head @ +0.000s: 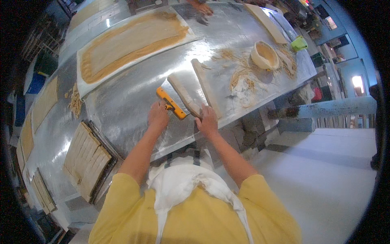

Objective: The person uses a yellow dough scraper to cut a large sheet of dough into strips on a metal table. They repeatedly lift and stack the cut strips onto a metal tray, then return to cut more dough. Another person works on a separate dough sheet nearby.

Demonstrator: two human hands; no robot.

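My left hand (158, 115) grips the orange-yellow handle of a wide-bladed scraper (172, 103). Its metal blade lies along the left side of a long dough strip (182, 91); whether it reaches underneath is hard to see. At the near end of that strip is my right hand (208, 120), thumb on the left and fingers on the right, with the end between them. A second dough strip (203, 80) lies just to the right, roughly parallel, its near end beside my right fingers. Both strips rest on a shiny metal worktable (131, 103).
A dough sheet with brown filling (134, 45) lies on white cloth at the far left. Dough scraps (240, 79) surround a bowl (264, 56) at right. A wooden board (265, 23) and a green container (299, 43) stand beyond. Cut dough fills a tray (86, 161). Another person's hand (201, 8) is across the table.
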